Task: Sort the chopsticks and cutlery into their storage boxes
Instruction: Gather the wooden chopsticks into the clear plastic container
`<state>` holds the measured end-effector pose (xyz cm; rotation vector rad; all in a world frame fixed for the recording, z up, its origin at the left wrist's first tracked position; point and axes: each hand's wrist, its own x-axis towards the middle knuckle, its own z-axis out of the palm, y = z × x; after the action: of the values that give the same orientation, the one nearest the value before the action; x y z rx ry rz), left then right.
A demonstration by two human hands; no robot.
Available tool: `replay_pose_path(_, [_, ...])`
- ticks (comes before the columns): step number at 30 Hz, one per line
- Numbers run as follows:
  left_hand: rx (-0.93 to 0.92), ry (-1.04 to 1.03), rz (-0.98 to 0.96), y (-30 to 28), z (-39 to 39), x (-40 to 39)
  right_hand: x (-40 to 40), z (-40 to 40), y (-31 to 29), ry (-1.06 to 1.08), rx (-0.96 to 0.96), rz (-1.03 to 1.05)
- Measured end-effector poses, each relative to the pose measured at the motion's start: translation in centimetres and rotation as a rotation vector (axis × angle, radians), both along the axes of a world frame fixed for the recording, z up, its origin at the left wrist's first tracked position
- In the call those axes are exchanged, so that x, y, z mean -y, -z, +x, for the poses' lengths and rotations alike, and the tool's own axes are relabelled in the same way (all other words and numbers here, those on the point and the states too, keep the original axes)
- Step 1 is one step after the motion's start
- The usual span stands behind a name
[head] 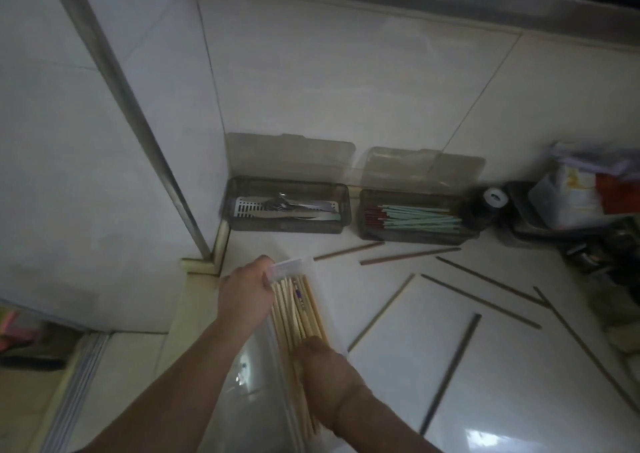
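While the left hand (246, 296) grips the far end of the clear plastic box (298, 272), pale wooden chopsticks (294, 310) lie inside it.
The right hand (320, 362) rests on their near ends, grip unclear; dark chopsticks (481, 296) lie scattered on the white tiled floor (519, 383).

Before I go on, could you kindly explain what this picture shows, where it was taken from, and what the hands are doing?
No machine here: a person wears a camera on the head, looking down at a pale tiled surface. The left hand grips the far end of a clear box of pale wooden chopsticks; the right hand rests on their near ends. Against the wall stand two open smoky boxes: the cutlery box and one with green chopsticks. Loose dark chopsticks lie scattered on the right.
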<state>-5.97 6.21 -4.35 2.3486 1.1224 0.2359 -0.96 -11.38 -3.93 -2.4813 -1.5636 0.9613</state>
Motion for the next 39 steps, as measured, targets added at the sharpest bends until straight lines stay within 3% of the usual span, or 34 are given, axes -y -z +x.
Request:
replay_pose_path(2, [0.001, -0.002, 0.011, 0.0, 0.2, 0.1, 1.0, 0.5, -0.5, 0.086, -0.089, 0.274])
replay_pose_path(5, [0.003, -0.003, 0.027, 0.1, 0.2, 0.2, 3.0, 2.8, -1.1, 0.451, -0.001, 0.697])
replay_pose_path(6, [0.000, -0.005, 0.030, 0.2, 0.2, 0.2, 3.4, 4.1, -1.1, 0.601, 0.034, 0.682])
replay_pose_path(8, [-0.009, -0.011, 0.027, 0.3, 0.2, 0.1, 4.0, 7.0, -0.3, 0.817, 0.058, 0.328])
replay_pose_path(10, [-0.013, -0.017, 0.023, 0.4, 0.2, 0.2, 4.1, 9.4, 0.8, 0.822, 0.146, -0.071])
replay_pose_path(12, [-0.011, -0.020, 0.033, 0.5, 0.2, 0.1, 3.7, 10.6, 1.2, 0.827, 0.171, -0.172])
replay_pose_path(23, [0.017, -0.045, 0.031, 0.9, 0.5, 0.2, 3.1, 13.0, 3.3, 0.894, 0.080, -0.116])
replay_pose_path(25, [0.010, -0.049, 0.032, 0.9, 0.6, 0.2, 3.3, 13.2, 2.6, 0.874, 0.004, 0.015])
replay_pose_path(29, [0.002, -0.049, 0.005, 1.0, 0.7, 0.2, 2.5, 12.1, -1.7, 0.951, -0.120, 0.587])
replay_pose_path(31, [-0.002, -0.048, -0.045, 0.9, 0.6, 0.0, 1.6, 10.4, -4.3, 0.926, -0.269, 0.775])
replay_pose_path(33, [-0.010, -0.045, -0.099, 0.7, 0.4, -0.3, 0.8, 7.8, -5.9, 0.793, -0.431, 0.813])
replay_pose_path(35, [0.008, -0.035, -0.125, 0.7, 0.2, -0.7, -0.1, 5.0, -5.7, 0.573, -0.450, 0.656])
replay_pose_path(39, [0.034, -0.009, -0.116, 0.9, 0.2, -1.0, -1.8, 1.4, -2.4, 0.047, -0.173, 0.196])
